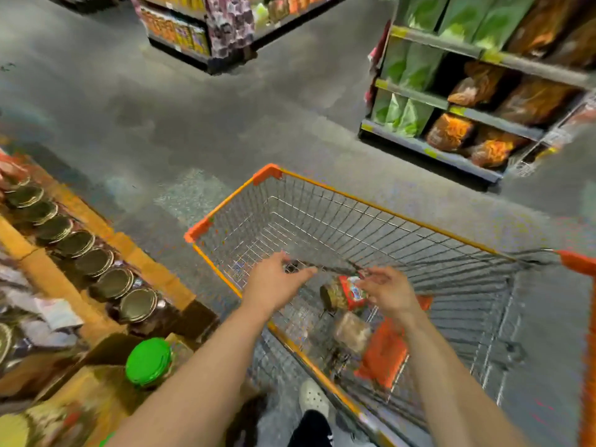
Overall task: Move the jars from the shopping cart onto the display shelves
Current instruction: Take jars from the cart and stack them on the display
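While the left hand (277, 282) hovers open, the right hand's grip (388, 290) holds a jar (343, 293).

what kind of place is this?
Most likely a supermarket aisle: a wire shopping cart with orange trim, display shelves stocked with bagged goods, and a row of lidded jars on a stand.

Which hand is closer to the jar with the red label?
Right. The right hand is touching the jar; the left hand hovers apart, to its left.
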Motion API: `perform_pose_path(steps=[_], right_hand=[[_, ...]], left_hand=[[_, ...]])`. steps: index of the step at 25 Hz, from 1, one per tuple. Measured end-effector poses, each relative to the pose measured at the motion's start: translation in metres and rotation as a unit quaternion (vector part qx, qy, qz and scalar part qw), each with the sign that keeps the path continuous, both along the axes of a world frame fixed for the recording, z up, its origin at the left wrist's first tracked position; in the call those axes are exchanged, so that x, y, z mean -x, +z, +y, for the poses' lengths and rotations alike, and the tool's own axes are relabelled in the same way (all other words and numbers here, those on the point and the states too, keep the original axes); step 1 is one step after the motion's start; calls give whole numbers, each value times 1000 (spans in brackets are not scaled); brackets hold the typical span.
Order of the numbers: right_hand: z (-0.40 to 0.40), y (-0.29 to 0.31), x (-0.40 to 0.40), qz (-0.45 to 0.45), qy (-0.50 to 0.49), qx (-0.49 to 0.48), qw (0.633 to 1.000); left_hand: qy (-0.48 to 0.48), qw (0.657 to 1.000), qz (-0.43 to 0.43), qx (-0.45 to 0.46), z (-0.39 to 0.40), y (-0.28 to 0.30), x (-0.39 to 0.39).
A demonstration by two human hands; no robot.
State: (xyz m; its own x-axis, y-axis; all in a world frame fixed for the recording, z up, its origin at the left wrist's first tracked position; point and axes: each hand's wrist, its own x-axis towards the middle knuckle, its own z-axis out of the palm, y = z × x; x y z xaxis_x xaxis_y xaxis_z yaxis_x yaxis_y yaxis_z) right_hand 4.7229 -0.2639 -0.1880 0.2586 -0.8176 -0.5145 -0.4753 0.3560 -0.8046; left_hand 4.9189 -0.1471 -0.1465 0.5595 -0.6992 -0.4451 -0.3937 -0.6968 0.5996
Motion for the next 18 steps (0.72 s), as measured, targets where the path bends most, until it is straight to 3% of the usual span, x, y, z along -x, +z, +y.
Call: perform_pose_path(steps=[7,13,18], right_hand=[[-105,-136,35,102,15,-65,993],[-158,-243,30,209,47,-96,972],[-160,-306,2,218,46,-113,968]], left_hand=[[44,980,128,-144,-117,-155,39],[68,949,166,-258,-144,-268,58],[188,928,238,-217,-147,-329,62]])
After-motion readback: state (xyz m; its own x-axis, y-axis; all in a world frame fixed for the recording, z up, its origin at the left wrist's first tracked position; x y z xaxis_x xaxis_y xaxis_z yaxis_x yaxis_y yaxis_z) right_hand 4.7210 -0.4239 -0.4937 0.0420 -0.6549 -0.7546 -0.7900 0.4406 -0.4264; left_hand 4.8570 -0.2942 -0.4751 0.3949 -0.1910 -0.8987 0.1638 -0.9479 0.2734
